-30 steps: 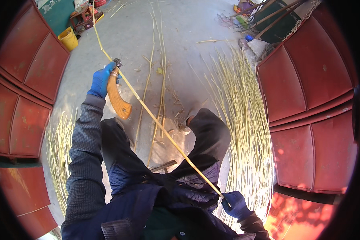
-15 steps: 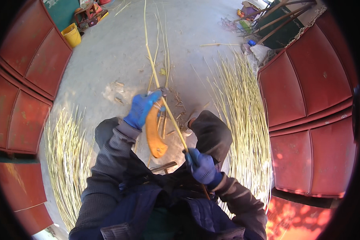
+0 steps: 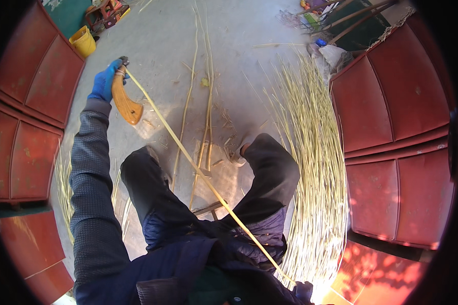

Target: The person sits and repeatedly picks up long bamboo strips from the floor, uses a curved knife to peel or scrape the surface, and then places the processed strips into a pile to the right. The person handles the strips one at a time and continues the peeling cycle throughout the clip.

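Note:
My left hand [image 3: 105, 84], in a blue glove, reaches out at the upper left. Its fingers are closed round a hand tool with a curved wooden handle [image 3: 125, 104] and a small dark head. From that head a long pale rod [image 3: 188, 157] slants down across my lap. At the rod's lower right end is my right hand [image 3: 304, 291], gloved in dark blue and closed on it beside my hip. Part of that hand is in shadow near the picture's lower rim.
Bundles of pale rods lie on the right [image 3: 313, 183] and on the left [image 3: 64, 188]. Several loose rods [image 3: 208, 101] and bark scraps [image 3: 228, 127] are on the floor between my feet. Red metal panels [image 3: 387, 107] flank both sides. A yellow bucket [image 3: 83, 41] stands at the far left.
My left hand has moved out to the far left with the tool. My right hand has drawn back toward the lower right, and the rod now slants across my lap.

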The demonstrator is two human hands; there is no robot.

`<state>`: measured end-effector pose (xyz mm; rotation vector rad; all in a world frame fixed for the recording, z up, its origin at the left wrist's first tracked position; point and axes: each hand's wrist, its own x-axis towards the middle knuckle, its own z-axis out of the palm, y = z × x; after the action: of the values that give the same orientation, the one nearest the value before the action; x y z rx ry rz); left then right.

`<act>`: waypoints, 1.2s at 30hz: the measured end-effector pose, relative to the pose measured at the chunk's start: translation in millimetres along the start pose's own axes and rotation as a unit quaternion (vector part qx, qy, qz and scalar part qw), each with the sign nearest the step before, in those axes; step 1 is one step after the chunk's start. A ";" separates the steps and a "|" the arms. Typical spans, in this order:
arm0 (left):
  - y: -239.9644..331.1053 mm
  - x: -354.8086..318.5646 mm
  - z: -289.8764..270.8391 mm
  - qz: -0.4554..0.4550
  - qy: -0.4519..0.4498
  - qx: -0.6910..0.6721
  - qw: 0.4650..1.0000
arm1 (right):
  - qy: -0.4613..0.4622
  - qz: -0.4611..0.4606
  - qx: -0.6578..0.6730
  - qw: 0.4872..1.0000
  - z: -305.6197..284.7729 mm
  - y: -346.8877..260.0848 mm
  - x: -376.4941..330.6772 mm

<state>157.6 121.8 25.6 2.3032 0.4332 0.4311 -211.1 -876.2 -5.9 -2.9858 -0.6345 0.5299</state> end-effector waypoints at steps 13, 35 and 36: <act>15.4 -54.2 40.9 -0.187 -0.045 -0.276 0.942 | 0.125 0.136 -0.176 0.967 -21.3 35.8 107.4; -3.7 -98.3 172.5 -0.319 -0.194 -0.075 0.925 | -0.101 0.498 -0.104 0.855 145.1 98.2 199.0; -1.9 -99.1 173.5 -0.305 -0.206 -0.081 0.926 | -0.129 0.519 -0.087 0.840 144.1 101.1 197.5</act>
<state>143.5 -24.9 -109.4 1.8962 0.8236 -0.3105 -51.3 -893.4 -216.0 -3.1922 1.1074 0.9306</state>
